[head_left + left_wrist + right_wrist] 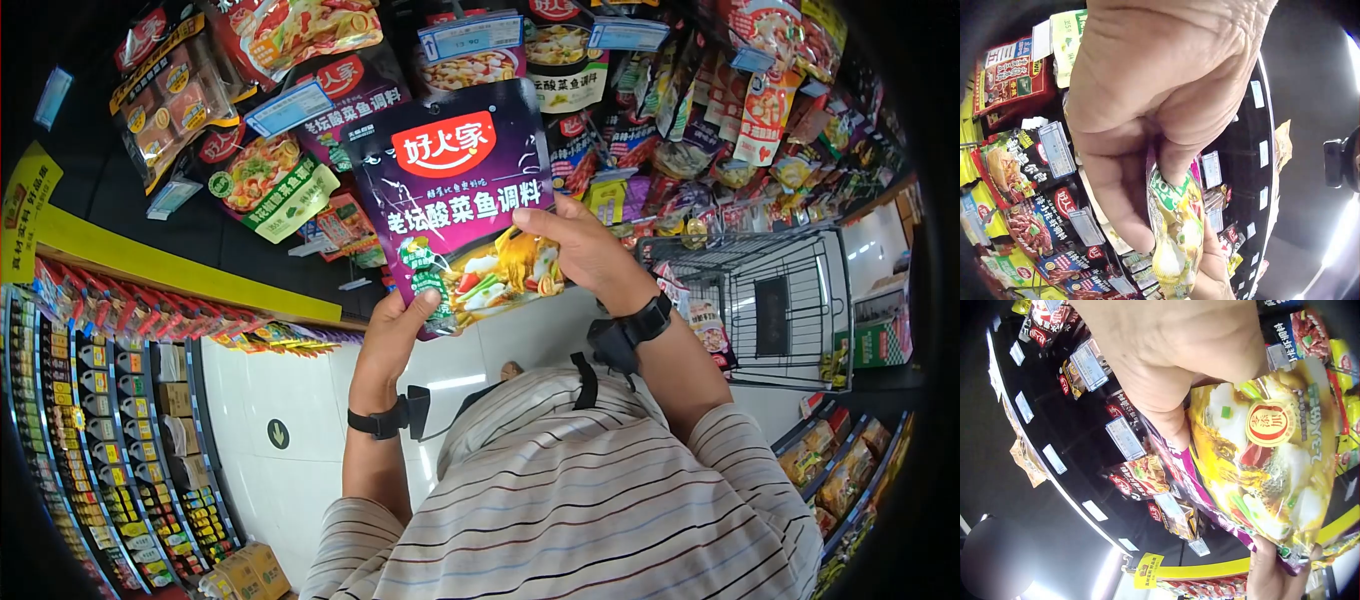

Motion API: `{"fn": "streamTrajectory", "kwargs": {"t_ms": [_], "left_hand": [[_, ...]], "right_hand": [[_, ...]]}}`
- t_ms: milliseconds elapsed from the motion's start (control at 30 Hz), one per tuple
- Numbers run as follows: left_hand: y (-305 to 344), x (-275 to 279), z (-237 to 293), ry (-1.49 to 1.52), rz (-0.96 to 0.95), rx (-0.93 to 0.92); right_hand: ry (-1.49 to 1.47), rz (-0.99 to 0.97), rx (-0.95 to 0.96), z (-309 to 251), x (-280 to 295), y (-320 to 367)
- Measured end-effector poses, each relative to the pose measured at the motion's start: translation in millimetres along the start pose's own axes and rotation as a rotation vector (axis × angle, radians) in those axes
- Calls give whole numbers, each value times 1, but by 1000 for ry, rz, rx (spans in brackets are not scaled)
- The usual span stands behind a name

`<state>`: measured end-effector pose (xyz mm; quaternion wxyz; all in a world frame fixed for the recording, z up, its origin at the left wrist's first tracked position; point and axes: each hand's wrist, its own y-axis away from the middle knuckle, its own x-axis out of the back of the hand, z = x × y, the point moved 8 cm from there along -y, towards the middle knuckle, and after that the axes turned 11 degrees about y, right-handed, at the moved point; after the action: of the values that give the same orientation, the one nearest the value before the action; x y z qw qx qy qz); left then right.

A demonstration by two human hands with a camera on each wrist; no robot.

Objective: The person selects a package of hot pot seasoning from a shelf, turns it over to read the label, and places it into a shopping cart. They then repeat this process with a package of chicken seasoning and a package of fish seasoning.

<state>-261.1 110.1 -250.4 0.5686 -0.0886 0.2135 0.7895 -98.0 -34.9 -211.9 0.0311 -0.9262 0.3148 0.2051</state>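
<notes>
A purple seasoning pouch (465,215) with a red logo and a picture of food faces the head camera, held up by both hands. The left hand (392,335) pinches its lower left corner, thumb on the front. On the pouch's right edge the right hand (595,250) has its thumb on the front, with the other fingers mostly hidden behind. In the left wrist view the left hand (1166,81) grips the pouch (1179,231) by its edge. The right wrist view shows the right hand (1179,356) pinching the pouch (1260,462) near its top in that picture.
Hanging pouches (270,180) with blue-edged price tags fill the dark rack ahead. A yellow shelf strip (200,255) runs along the left. A wire shopping cart (775,300) with packets in it stands at the right. Cardboard boxes (245,575) sit on the floor at lower left.
</notes>
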Motion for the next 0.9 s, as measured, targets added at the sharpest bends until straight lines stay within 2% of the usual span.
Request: {"fn": "streamTrajectory", "kwargs": {"t_ms": [267,333,367,633,900], "left_hand": [[-4,31,12,-47,63,-73],[-7,43,28,-39,128,-92],[-12,47,40,-53,113,-192],[-22,56,134,-109,262,-482],[-48,57,177,22,201,-603]], "right_hand": [[-4,31,-13,3,-13,-12],[-8,33,-7,3,-14,-14],[-13,30,-5,4,-13,-15],[54,50,28,2,-13,-17],[77,88,46,6,-8,-22]]}}
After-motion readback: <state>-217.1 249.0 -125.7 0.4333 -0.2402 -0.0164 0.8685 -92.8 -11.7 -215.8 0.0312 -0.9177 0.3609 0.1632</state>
